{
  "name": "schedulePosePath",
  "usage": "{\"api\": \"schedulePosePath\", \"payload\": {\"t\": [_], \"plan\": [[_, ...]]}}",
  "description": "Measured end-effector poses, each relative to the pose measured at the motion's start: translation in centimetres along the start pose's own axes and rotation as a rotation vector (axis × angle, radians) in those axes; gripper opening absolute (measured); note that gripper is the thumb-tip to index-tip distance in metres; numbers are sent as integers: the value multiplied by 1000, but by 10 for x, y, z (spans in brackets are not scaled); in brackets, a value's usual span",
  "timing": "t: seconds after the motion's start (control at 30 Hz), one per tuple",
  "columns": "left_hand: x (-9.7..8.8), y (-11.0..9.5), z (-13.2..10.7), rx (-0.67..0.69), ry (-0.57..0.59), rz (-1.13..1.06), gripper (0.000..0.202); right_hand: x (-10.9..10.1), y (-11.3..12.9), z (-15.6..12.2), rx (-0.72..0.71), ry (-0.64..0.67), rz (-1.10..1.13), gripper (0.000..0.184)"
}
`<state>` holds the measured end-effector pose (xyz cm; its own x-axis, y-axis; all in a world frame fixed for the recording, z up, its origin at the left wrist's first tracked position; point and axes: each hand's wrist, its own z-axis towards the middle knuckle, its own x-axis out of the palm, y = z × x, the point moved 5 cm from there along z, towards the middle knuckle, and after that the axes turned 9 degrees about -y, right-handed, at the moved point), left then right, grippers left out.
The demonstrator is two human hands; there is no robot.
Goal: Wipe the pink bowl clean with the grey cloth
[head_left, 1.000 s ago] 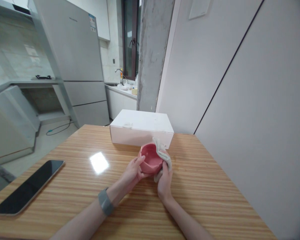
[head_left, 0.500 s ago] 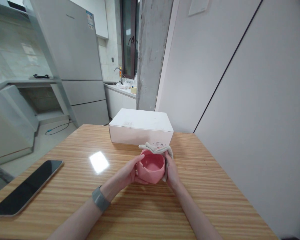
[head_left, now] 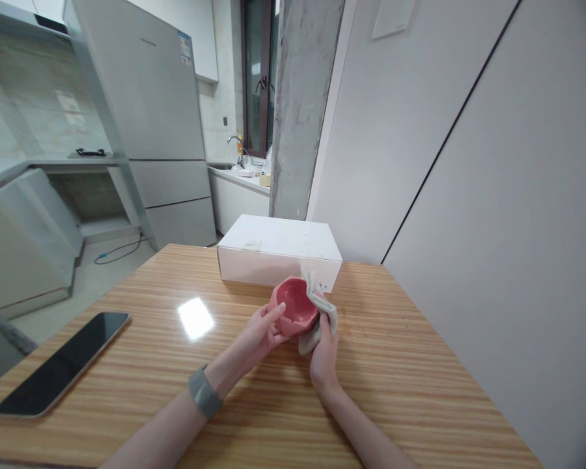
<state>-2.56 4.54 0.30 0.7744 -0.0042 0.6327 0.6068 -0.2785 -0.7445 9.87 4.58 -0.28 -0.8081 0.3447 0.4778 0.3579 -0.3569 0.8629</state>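
A pink faceted ashtray (head_left: 297, 301) with small notches in its rim is held above the table, its hollow tilted toward me. My left hand (head_left: 266, 329) grips its left side, thumb on the rim and fingers underneath. On the other side, my right hand (head_left: 325, 352) is closed on a light grey cloth (head_left: 328, 311), pressing it against the ashtray's right rim and outer wall. Part of the cloth hangs below the ashtray, and another flap sticks up behind the rim. The right fingertips are partly hidden by the cloth.
A white cardboard box (head_left: 279, 251) lies behind the ashtray on the wood-grain table (head_left: 410, 384). At the left edge rests a black phone-like slab (head_left: 63, 365). A pale wall (head_left: 508, 215) borders the right side; a fridge (head_left: 146, 98) stands beyond.
The ashtray has risen slightly and tilted, so its opening faces me more. My right hand has shifted with the cloth, which now wraps the right rim and hangs lower beneath.
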Motion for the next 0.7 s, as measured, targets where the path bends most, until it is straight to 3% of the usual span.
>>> {"api": "schedulePosePath", "payload": {"t": [0.1, 0.2, 0.33, 0.43, 0.6, 0.7], "plan": [[-4, 3, 3, -73, -26, 46, 37, 0, 9, 5, -27, -51, 53, 28], [-9, 7, 3, -202, -25, 83, 50, -4, 9, 18, 78, -69, 92, 30], [-11, 8, 0, -228, 50, 176, 47, -8, -2, 31, 241, 57, 61, 32], [-16, 7, 1, -195, -12, 235, 45, -6, -8, 30, 288, 102, 61, 35], [-17, 2, 7, -133, -116, 203, 47, -1, -6, 18, 155, 56, 37, 37], [-9, 1, 6, -62, -65, 67, 43, -2, -3, 7, 47, 4, -13, 36]]}}
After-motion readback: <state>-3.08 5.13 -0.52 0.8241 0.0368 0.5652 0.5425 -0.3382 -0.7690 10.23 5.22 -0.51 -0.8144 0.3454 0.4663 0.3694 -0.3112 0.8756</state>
